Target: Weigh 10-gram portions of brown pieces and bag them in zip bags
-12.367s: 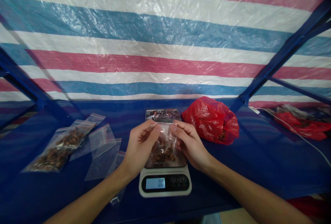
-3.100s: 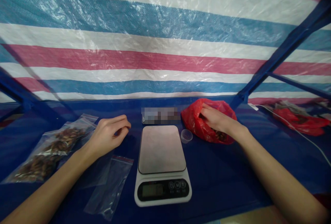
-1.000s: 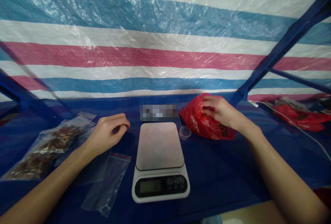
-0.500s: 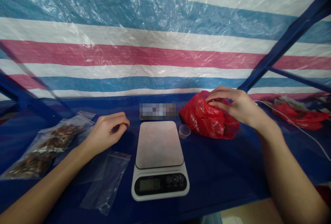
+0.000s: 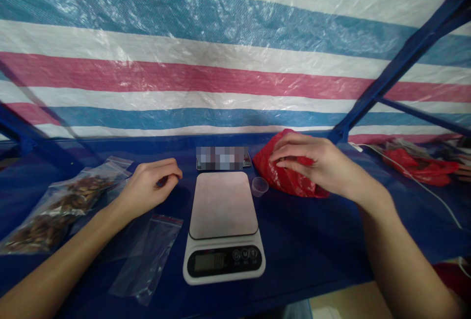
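Observation:
My right hand (image 5: 305, 159) is above the front of a red plastic bag (image 5: 290, 181), thumb and fingers pinched together. A small dark bit seems to show between the fingertips, but I cannot make out what it is. My left hand (image 5: 152, 181) rests loosely curled on the blue table, left of the kitchen scale (image 5: 224, 206), with nothing visible in it. The scale's platform is bare and its display seems to read zero. A small clear plastic cup (image 5: 259, 187) stands between scale and red bag. Beside my left forearm lies an unfilled zip bag (image 5: 147, 260).
Zip bags of brown dried pieces (image 5: 69, 206) lie at the left. Behind the scale is a phone-like device (image 5: 222, 158), its screen blurred. To the right are another red bag (image 5: 419, 164) and a white cable (image 5: 423, 186). Blue metal struts (image 5: 386, 73) and a striped sheet (image 5: 206, 73) stand behind.
My right hand has moved left and slightly down, away from the red bag's mouth, toward the scale. My left hand stays curled in place. The whole view has shifted slightly.

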Motion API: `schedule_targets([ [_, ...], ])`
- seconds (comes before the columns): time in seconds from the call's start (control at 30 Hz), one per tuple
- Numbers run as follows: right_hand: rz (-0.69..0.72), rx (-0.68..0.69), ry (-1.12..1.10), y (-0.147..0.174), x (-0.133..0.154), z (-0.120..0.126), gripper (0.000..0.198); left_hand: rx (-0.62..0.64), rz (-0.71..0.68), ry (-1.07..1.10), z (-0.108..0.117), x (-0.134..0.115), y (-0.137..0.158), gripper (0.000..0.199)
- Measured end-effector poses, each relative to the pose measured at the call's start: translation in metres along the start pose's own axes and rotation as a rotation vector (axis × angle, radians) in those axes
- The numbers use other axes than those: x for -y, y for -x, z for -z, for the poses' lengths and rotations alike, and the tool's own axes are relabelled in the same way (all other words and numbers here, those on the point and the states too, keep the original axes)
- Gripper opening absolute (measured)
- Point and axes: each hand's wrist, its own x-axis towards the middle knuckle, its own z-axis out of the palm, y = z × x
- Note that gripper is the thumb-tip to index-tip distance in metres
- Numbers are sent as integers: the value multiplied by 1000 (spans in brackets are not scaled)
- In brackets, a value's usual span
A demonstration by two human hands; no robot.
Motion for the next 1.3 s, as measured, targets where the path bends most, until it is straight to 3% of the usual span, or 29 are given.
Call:
schedule_targets([
  [0.2,-2,234,-73,-4,6,-28,17,9,-24,1,0,0,0,27],
  [0.47,-59,338,-78,-2,6,-39,16,16,-9,10,-1,-1,1,27],
  [1.3,-78,315,-16,-2,7,-33,14,30,-30,-8,-2,-1,1,28],
])
